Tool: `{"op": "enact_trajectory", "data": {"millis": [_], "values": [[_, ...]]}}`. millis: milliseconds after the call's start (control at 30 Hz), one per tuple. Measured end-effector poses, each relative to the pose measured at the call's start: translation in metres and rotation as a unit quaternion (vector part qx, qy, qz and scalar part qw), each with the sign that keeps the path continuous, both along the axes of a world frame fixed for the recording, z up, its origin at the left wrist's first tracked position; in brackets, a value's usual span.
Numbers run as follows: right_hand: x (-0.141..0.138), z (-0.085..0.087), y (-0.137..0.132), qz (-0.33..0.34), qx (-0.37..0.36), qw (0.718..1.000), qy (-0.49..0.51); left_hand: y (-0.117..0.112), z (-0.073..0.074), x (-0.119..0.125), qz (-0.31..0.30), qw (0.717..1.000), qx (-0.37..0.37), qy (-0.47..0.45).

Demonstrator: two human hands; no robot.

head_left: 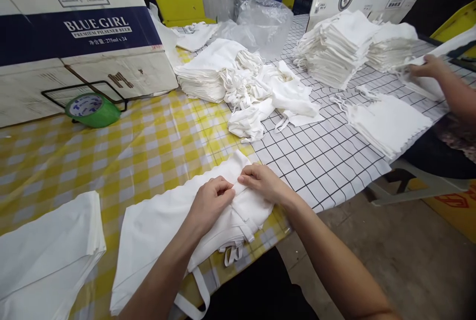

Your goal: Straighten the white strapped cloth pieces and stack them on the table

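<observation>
A: Where does the white cloth point(163, 216) lie under your hands?
B: Right in front of you, near the table edge, spread slantwise on the yellow checked tablecloth point(156, 136). One strap point(203, 288) loops down near your left forearm, and more straps bunch at the lower edge.
A: And how do your hands stand?
B: Your left hand point(212, 200) has its fingers curled, thumb and forefinger pinching the cloth near its upper right end. Your right hand point(263, 182) is just beside it, pinching the same cloth between thumb and fingertips.
A: What else is around you?
B: A folded white stack point(48, 255) on your left, a green tape roll point(101, 117) by the carton point(111, 72), and, well off to your right, a co-worker's hand point(429, 68) touching white fabric point(424, 84).
</observation>
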State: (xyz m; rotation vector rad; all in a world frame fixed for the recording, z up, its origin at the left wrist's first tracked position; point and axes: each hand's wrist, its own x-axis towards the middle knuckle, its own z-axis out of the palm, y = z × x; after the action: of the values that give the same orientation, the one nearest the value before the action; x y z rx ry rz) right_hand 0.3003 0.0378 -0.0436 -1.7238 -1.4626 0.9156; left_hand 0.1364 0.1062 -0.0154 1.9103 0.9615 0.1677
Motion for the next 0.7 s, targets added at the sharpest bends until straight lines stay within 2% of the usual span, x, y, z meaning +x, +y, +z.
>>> {"op": "enact_trajectory", "data": {"millis": [333, 500, 600, 700], "values": [[-0.002, 0.001, -0.002, -0.012, 0.014, 1.000, 0.025, -0.001, 0.000, -0.002, -0.009, 1.000, -0.003, 0.006], [0.003, 0.000, -0.009, 0.014, 0.053, 0.998, 0.038, -0.006, -0.005, -0.003, 0.024, 0.999, 0.020, 0.010], [0.002, -0.001, -0.016, 0.037, 0.073, 0.996, 0.016, -0.009, -0.010, -0.004, 0.033, 0.998, 0.049, -0.006], [-0.004, -0.005, -0.023, 0.015, 0.102, 0.993, -0.051, -0.011, -0.011, -0.007, 0.017, 0.997, 0.066, -0.029]]}}
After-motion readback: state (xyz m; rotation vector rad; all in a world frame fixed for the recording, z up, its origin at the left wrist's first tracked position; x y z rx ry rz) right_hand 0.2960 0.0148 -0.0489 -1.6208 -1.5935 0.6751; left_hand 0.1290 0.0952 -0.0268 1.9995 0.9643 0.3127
